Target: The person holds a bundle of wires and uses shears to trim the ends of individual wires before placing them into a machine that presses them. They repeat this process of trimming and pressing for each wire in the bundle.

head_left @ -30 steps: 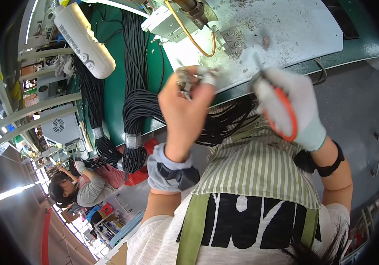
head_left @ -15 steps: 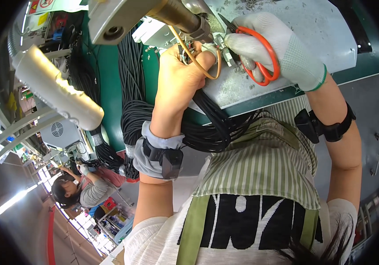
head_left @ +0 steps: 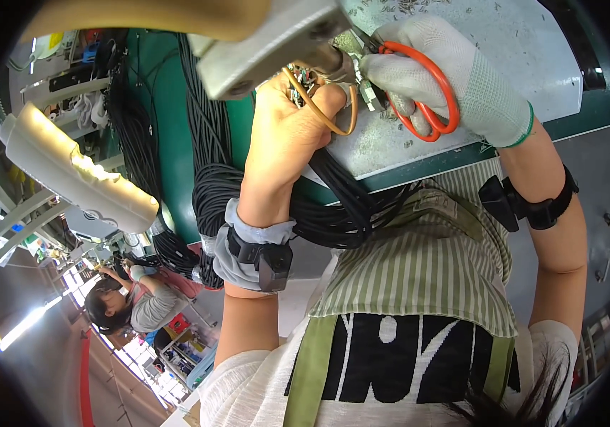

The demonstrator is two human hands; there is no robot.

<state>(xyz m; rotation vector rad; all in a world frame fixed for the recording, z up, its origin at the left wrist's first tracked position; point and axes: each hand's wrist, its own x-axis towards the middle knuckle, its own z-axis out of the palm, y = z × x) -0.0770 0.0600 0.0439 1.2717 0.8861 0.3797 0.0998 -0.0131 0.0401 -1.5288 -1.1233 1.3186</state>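
My bare left hand (head_left: 284, 128) is closed, its fingertips pinching a cable end with small coloured wires (head_left: 305, 78); the fingers partly hide it. A tan cord (head_left: 352, 117) loops in front of the thumb. In a white glove, my right hand (head_left: 433, 60) is closed round red-handled scissors (head_left: 447, 99), whose dark blades point away up left. Its fingertips also pinch a small silver metal connector (head_left: 369, 94), close to the left thumb. Above both hands hangs a grey metal machine head (head_left: 269, 53), covering part of the work.
Bundled black cables (head_left: 348, 199) hang over the front edge of the green table (head_left: 177, 142), with more bundles at left. Small metal scraps lie on the white board (head_left: 518, 50). A lit lamp (head_left: 81, 171) stands at left. Behind it, another person (head_left: 138, 306) works.
The machine head and lamp sit differently in the picture, as the view has shifted slightly. Both hands keep their grips; the scissors' handles appear slightly further right.
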